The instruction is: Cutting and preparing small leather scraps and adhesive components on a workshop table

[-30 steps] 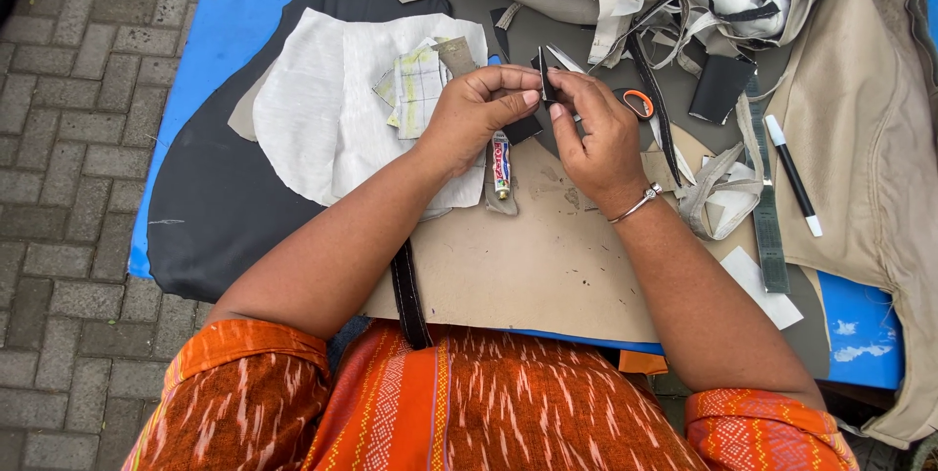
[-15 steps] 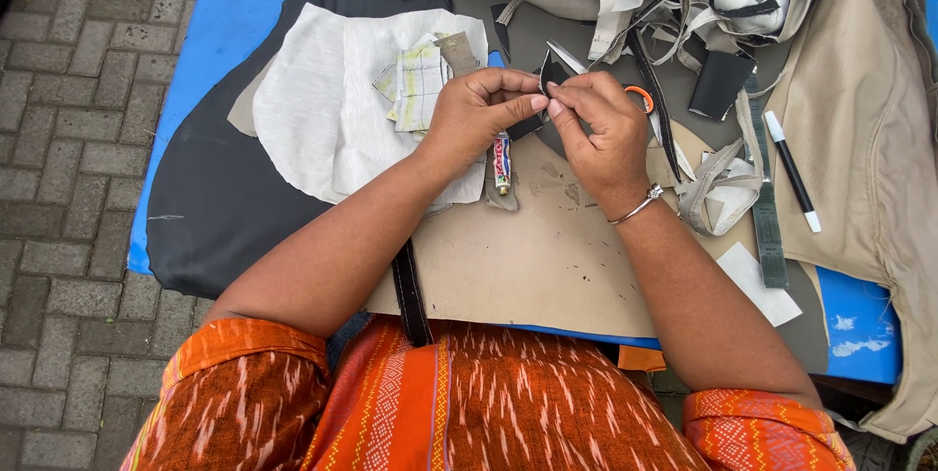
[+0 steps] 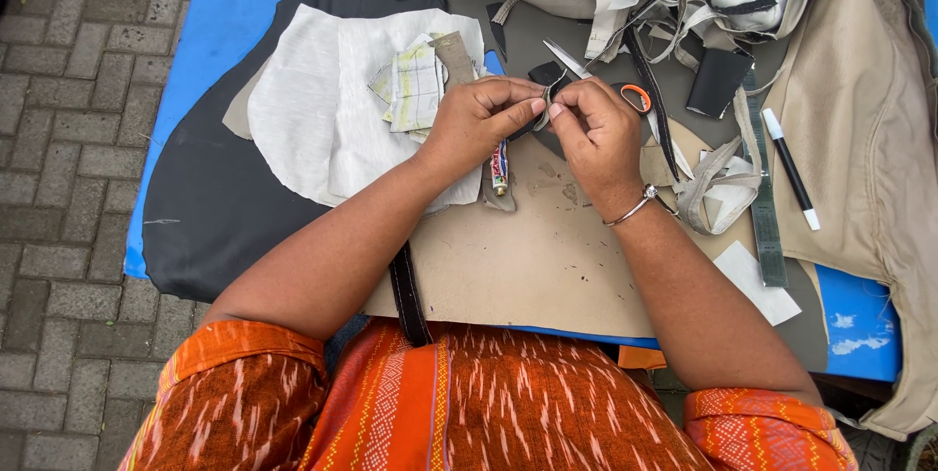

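My left hand and my right hand meet over the table, both pinching a small dark piece of material between the fingertips. A silver bangle sits on my right wrist. Just below the hands lies a small glue tube on a tan cardboard sheet. Orange-handled scissors lie behind my right hand, partly hidden by it.
A white fabric piece with checked paper scraps lies on black material at left. A black marker, a dark strap, beige cloth and tangled strips fill the right and back. Blue table edge; brick paving at left.
Both hands have stayed together over the same spot, with the fingers working the small dark piece; it has turned slightly between the fingertips.
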